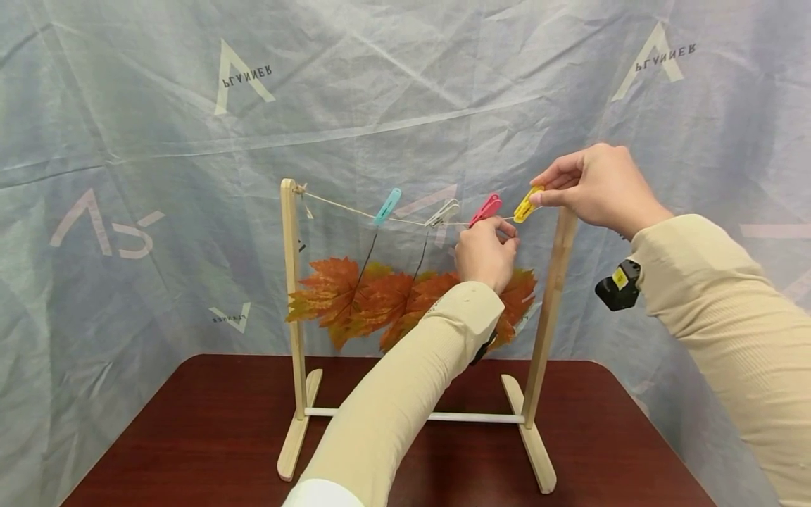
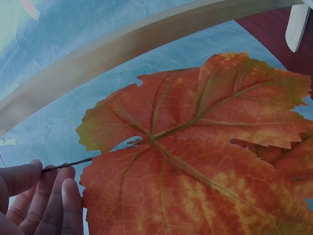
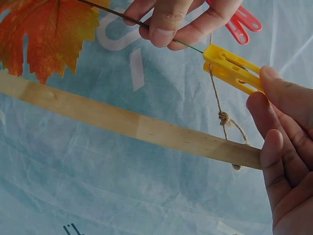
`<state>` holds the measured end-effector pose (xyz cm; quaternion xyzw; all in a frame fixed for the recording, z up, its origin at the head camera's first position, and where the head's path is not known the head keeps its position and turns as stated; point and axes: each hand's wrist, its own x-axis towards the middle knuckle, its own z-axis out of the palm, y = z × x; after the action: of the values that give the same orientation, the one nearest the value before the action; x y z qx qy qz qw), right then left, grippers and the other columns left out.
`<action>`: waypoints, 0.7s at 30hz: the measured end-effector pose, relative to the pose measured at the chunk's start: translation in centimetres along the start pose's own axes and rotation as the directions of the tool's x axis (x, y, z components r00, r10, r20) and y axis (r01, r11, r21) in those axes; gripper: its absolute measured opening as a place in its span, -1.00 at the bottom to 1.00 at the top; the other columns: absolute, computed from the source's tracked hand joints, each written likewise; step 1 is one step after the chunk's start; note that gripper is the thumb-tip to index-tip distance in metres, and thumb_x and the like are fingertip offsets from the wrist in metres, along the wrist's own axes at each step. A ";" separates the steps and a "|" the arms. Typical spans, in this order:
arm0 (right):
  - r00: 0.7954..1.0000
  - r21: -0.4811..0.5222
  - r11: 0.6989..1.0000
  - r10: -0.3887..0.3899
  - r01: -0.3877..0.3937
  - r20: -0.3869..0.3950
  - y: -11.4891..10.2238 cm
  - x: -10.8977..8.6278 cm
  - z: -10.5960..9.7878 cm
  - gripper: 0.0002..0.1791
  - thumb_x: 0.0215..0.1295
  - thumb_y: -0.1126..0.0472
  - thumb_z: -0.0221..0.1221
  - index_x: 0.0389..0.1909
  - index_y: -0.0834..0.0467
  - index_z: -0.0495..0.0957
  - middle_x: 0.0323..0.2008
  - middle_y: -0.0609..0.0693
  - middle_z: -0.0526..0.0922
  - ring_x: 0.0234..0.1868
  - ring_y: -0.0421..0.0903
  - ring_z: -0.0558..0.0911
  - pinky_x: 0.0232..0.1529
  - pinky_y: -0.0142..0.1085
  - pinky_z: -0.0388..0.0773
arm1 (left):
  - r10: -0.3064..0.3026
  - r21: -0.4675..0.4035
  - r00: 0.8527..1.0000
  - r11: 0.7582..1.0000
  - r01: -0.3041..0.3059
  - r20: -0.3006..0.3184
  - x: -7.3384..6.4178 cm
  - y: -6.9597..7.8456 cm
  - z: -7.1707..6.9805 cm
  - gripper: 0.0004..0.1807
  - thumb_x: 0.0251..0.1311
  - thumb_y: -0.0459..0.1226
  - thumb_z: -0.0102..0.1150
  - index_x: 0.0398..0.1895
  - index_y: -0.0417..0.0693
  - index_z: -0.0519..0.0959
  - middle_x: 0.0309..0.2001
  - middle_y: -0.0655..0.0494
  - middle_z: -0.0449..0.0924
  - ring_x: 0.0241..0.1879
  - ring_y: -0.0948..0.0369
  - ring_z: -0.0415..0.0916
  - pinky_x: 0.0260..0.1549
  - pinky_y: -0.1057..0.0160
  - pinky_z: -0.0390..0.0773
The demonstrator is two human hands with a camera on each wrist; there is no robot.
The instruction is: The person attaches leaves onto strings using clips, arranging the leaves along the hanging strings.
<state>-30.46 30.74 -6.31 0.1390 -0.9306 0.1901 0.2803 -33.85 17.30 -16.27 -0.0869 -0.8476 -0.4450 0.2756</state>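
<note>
My right hand [image 1: 605, 186] pinches a yellow clothespin [image 1: 527, 204] by its handle ends, near the right end of the twine [image 1: 345, 206]. In the right wrist view, the clothespin's front end is at the twine and at the thin tip of a leaf stem [image 3: 115, 12]. My left hand [image 1: 486, 253] pinches that stem between thumb and fingers, just below the twine. From the stem spreads an orange-red artificial leaf [image 2: 195, 127]. A pink clothespin [image 1: 486, 209] sits on the twine directly above my left hand, which covers what hangs below it.
A blue clothespin [image 1: 388, 206] and a white clothespin [image 1: 442, 213] hold more leaves [image 1: 336, 289] by their stems. The twine runs between two wooden posts [image 1: 550, 310] of a stand on a dark red table [image 1: 209, 422]. A grey printed cloth [image 1: 405, 84] hangs behind.
</note>
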 end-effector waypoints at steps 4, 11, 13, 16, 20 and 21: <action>1.000 -0.004 1.000 0.003 -0.003 -0.005 0.1 0.0 0.1 -0.72 0.20 0.05 0.47 -0.15 0.12 0.80 -0.34 0.01 0.81 -0.38 -0.25 0.58 -0.44 -0.35 0.38 | -0.001 -0.008 1.000 1.000 0.001 0.001 0.0 0.0 0.0 -0.92 0.24 -0.18 0.44 -0.39 0.20 0.71 -0.59 0.36 0.59 -0.60 0.35 0.47 -0.53 0.34 0.45; 1.000 -0.012 1.000 -0.008 0.008 -0.007 0.1 -0.1 0.1 -0.70 0.21 0.04 0.46 -0.12 0.13 0.80 -0.32 0.02 0.81 -0.35 -0.19 0.61 -0.43 -0.35 0.38 | -0.005 -0.007 1.000 1.000 0.005 0.003 -0.1 0.1 -0.1 -0.92 0.24 -0.16 0.44 -0.39 0.20 0.71 -0.58 0.36 0.60 -0.61 0.35 0.46 -0.53 0.35 0.45; 1.000 -0.015 1.000 -0.010 0.010 0.001 0.0 -0.2 0.1 -0.67 0.22 0.03 0.46 -0.09 0.15 0.78 -0.29 0.04 0.81 -0.31 -0.14 0.64 -0.41 -0.35 0.40 | -0.004 -0.007 1.000 1.000 0.004 0.001 -0.1 0.1 -0.1 -0.91 0.24 -0.16 0.44 -0.40 0.20 0.70 -0.58 0.37 0.60 -0.61 0.35 0.46 -0.52 0.34 0.46; 1.000 -0.026 1.000 -0.010 0.011 0.028 -0.2 -0.3 0.0 -0.61 0.25 0.03 0.43 -0.01 0.19 0.75 -0.22 0.09 0.80 -0.22 -0.01 0.68 -0.35 -0.30 0.44 | 0.003 -0.005 1.000 1.000 -0.003 -0.001 -0.1 0.2 -0.2 -0.90 0.24 -0.16 0.44 -0.41 0.19 0.70 -0.58 0.37 0.61 -0.60 0.35 0.47 -0.50 0.34 0.48; 0.998 -0.052 0.998 -0.017 0.020 0.061 -0.5 -0.4 0.0 -0.55 0.29 0.02 0.38 0.08 0.22 0.70 -0.13 0.17 0.77 -0.13 0.14 0.67 -0.31 -0.21 0.46 | 0.014 -0.005 1.000 1.000 -0.014 0.007 -0.2 0.1 -0.2 -0.93 0.26 -0.16 0.42 -0.38 0.18 0.71 -0.57 0.36 0.61 -0.59 0.34 0.49 -0.48 0.33 0.48; 0.998 -0.057 0.998 -0.019 0.023 0.064 -0.6 -0.4 0.0 -0.54 0.30 0.02 0.37 0.10 0.23 0.69 -0.11 0.19 0.76 -0.13 0.15 0.67 -0.31 -0.20 0.46 | 0.018 -0.008 1.000 1.000 -0.018 0.011 -0.2 0.1 -0.3 -0.94 0.26 -0.16 0.42 -0.36 0.18 0.72 -0.56 0.35 0.63 -0.58 0.34 0.50 -0.49 0.34 0.48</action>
<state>-29.95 30.31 -6.38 0.1465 -0.9427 0.1557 0.2563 -33.55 17.15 -16.20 -0.0979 -0.8465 -0.4454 0.2747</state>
